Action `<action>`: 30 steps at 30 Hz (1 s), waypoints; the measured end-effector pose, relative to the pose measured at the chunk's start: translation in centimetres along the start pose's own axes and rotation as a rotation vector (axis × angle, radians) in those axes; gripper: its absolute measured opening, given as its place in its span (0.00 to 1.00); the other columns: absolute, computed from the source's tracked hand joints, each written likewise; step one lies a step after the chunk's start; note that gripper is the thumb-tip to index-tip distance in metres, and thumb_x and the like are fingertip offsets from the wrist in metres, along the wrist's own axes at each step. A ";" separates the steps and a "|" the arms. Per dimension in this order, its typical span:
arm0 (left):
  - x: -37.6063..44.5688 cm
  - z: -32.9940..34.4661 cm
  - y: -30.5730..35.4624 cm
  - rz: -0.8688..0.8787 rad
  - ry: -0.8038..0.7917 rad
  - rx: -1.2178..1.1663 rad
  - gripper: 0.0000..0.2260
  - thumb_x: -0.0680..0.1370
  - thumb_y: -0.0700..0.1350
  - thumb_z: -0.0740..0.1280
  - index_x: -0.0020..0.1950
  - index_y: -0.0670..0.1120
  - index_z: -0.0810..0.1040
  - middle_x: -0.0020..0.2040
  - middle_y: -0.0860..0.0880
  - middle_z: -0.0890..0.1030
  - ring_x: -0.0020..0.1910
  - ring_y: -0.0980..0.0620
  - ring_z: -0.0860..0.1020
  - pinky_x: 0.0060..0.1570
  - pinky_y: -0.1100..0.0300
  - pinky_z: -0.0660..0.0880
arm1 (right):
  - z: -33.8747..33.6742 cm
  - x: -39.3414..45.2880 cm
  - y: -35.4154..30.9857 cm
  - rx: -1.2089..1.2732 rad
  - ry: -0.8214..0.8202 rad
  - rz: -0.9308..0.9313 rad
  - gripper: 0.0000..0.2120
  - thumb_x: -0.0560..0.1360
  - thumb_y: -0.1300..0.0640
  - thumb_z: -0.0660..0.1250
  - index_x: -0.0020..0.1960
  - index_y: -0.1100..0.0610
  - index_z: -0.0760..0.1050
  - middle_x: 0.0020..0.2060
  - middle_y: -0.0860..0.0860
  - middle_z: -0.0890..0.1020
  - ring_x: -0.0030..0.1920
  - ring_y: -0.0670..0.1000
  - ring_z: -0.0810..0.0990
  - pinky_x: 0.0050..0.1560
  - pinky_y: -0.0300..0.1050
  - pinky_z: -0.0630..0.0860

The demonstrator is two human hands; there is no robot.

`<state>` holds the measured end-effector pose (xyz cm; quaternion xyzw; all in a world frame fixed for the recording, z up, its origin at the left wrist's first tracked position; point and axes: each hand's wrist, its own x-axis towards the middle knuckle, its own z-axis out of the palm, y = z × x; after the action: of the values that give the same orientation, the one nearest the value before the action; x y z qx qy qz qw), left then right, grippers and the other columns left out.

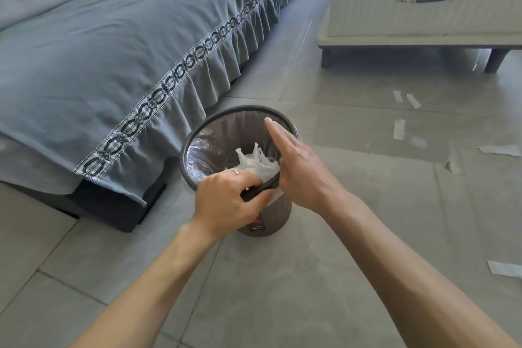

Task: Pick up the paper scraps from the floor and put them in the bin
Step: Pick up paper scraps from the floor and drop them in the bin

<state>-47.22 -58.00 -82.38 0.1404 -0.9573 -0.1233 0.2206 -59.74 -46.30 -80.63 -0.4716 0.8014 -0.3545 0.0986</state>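
Note:
A small brown bin (217, 127) with a clear liner stands on the tiled floor beside the sofa. White crumpled paper (254, 162) lies inside it. My left hand (226, 200) grips the bin's near rim, fingers curled over the dark ring. My right hand (293, 164) is over the bin's right side, fingers straight and together, holding nothing that I can see. Several white paper scraps lie on the floor to the right: one strip (398, 128), another strip (413, 101), a long piece (501, 150) and a piece near the right edge (505, 268).
A sofa with a grey-blue frilled cover (113, 65) fills the left side, its corner close to the bin. A low pale table (423, 3) on dark legs stands at the back right. Grey floor tiles (282, 277) lie in front of me.

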 end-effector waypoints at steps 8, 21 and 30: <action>6.3 3.4 2.7 -0.007 -0.123 0.029 0.20 0.72 0.66 0.61 0.40 0.51 0.79 0.35 0.53 0.79 0.39 0.53 0.78 0.36 0.55 0.75 | -3.2 -1.8 4.1 0.169 0.373 0.163 0.20 0.71 0.71 0.59 0.59 0.59 0.77 0.58 0.53 0.77 0.56 0.50 0.78 0.58 0.45 0.76; 17.4 10.6 14.0 0.317 0.052 0.040 0.10 0.73 0.45 0.68 0.53 0.45 0.81 0.49 0.46 0.82 0.49 0.42 0.79 0.48 0.49 0.77 | -16.1 -9.4 12.4 0.093 0.368 0.494 0.08 0.73 0.61 0.66 0.49 0.53 0.82 0.40 0.46 0.82 0.41 0.44 0.79 0.35 0.21 0.68; 21.5 14.7 24.0 0.046 -0.484 -0.232 0.06 0.74 0.44 0.68 0.47 0.46 0.84 0.44 0.49 0.83 0.44 0.50 0.80 0.46 0.56 0.79 | -24.8 -15.5 17.4 0.082 0.326 0.624 0.09 0.74 0.59 0.66 0.51 0.54 0.82 0.46 0.49 0.84 0.43 0.44 0.80 0.38 0.23 0.68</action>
<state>-77.63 -40.05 -79.77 0.0590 -0.9645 -0.2572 0.0029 -75.55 -16.40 -76.82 -0.1368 0.8972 -0.4097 0.0920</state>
